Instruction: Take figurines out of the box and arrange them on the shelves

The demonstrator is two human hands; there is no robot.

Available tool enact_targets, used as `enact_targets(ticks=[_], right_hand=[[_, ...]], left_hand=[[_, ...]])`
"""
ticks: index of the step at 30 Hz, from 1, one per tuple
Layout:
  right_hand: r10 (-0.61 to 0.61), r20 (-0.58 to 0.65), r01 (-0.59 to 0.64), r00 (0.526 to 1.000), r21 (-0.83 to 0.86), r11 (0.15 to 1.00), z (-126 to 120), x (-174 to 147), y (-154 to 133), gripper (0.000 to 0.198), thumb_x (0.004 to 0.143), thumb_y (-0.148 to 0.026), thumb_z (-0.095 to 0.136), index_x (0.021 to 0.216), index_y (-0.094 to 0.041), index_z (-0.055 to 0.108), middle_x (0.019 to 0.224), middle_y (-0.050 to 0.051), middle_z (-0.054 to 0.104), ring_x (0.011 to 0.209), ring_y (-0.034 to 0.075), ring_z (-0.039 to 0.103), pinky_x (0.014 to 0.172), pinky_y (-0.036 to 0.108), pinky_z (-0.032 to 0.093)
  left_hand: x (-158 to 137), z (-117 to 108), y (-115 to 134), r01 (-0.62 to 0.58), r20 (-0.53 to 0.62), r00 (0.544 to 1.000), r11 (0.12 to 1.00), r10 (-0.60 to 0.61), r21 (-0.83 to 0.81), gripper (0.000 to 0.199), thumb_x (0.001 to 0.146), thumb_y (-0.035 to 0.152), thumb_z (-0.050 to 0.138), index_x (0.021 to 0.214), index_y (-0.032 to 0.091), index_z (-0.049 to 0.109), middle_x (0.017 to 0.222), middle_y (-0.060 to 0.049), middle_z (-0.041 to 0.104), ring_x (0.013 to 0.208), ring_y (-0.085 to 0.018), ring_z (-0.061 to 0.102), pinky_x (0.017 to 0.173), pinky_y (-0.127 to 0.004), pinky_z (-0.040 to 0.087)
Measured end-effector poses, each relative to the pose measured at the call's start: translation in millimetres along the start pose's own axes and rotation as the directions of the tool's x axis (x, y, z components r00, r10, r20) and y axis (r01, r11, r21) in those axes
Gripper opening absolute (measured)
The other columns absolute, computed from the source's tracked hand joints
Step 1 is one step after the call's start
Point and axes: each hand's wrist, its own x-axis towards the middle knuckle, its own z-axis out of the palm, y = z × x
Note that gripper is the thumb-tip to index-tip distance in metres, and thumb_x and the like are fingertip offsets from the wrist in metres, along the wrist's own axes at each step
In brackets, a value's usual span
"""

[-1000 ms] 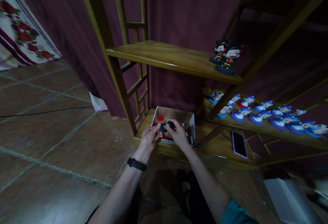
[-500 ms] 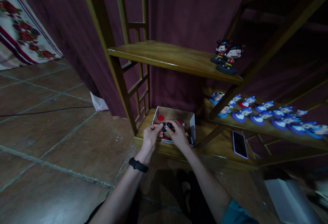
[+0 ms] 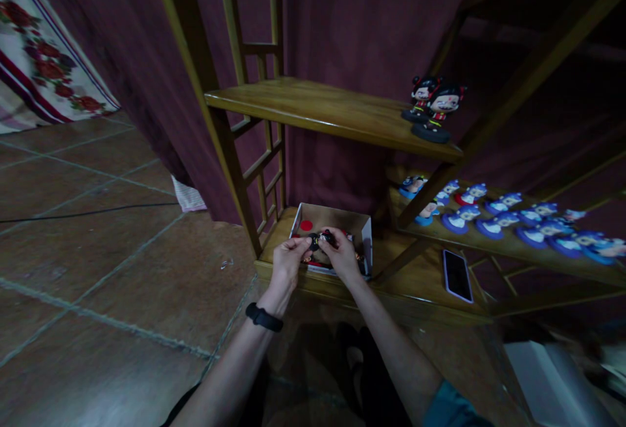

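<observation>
Both hands hold one small black-haired figurine above an open cardboard box on the low shelf. My left hand pinches its dark round base at the left. Around the head end, on the right, are the fingers of my right hand. The figurine lies sideways between them, partly covered by fingers. Inside the box are a red disc and several more red and black pieces, mostly hidden by my hands.
Two black-haired figurines stand on the upper wooden shelf. Several blue-and-white figurines fill the shelf at right. A phone lies on the low shelf. A pale box sits at lower right. A cable crosses the tiled floor.
The figurine has turned slightly, and more of its face and head shows between my fingers. My right hand has shifted its fingers a little on the head. All else looks the same.
</observation>
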Motion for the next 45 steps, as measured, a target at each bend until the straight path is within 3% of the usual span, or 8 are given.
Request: enact_targets(ticks=[8,19,30,37,41,45], right_hand=[[-0.082,0.085,0.090,0.993,-0.089,0.992,-4.5,-1.9,-4.8,0.031,0.075,-0.025,0.057,0.106,-0.025,0.060,0.102,0.001,0.064,0.095,0.017,0.057,0.086,0.030,0.043],[-0.140,0.137,0.164,0.981,-0.184,0.969,-4.7,-2.6,-9.2,0.032,0.077,-0.023,0.055,0.108,-0.027,0.059,0.104,0.001,0.063,0.096,0.017,0.057,0.086,0.030,0.044],[-0.165,0.182,0.204,0.969,-0.223,0.953,-8.5,-3.9,-15.7,0.034,0.077,-0.022,0.054,0.110,-0.026,0.058,0.105,0.002,0.062,0.097,0.016,0.057,0.086,0.029,0.043],[-0.063,0.138,0.057,0.988,0.050,0.997,-4.9,1.6,-1.9,0.051,0.075,-0.028,0.058,0.125,-0.027,0.045,0.116,0.004,0.059,0.102,0.016,0.057,0.090,0.032,0.043],[0.031,0.146,-0.052,0.989,0.138,0.989,-6.5,4.5,0.4,0.043,0.072,-0.029,0.061,0.114,-0.025,0.055,0.113,0.004,0.061,0.103,0.017,0.056,0.092,0.034,0.043],[0.140,0.220,-0.178,0.965,0.160,0.971,-3.7,2.3,1.0,0.034,0.068,-0.030,0.064,0.102,-0.022,0.062,0.098,0.003,0.067,0.088,0.018,0.061,0.084,0.035,0.047]], left_hand=[[-2.5,-5.9,8.4,0.100,0.043,0.994,0.994,-0.098,-0.046,0.021,0.052,0.019,0.078,0.065,0.008,0.066,0.060,-0.004,0.064,0.049,-0.008,0.055,0.051,-0.019,0.049],[-2.5,-6.3,5.6,0.093,0.011,0.996,0.995,-0.092,-0.036,0.021,0.052,0.019,0.079,0.064,0.008,0.065,0.055,-0.001,0.062,0.048,-0.007,0.055,0.052,-0.018,0.049],[-1.1,-7.9,5.0,0.178,0.032,0.984,0.982,-0.177,-0.057,0.014,0.058,0.013,0.075,0.066,0.008,0.065,0.058,-0.003,0.063,0.048,-0.007,0.058,0.053,-0.018,0.051],[3.1,-6.0,3.5,0.323,0.041,0.946,0.927,-0.322,-0.191,0.005,0.068,0.006,0.067,0.068,0.009,0.062,0.059,-0.005,0.065,0.051,-0.010,0.062,0.055,-0.020,0.054],[5.0,-5.9,4.5,0.425,0.017,0.897,0.855,-0.441,-0.297,0.006,0.071,0.003,0.062,0.070,0.009,0.060,0.061,-0.006,0.065,0.052,-0.012,0.063,0.054,-0.020,0.055],[5.4,-5.9,4.7,0.460,0.037,0.877,0.816,-0.479,-0.350,0.007,0.074,0.002,0.058,0.074,0.009,0.060,0.065,-0.007,0.066,0.056,-0.012,0.064,0.056,-0.021,0.056]])
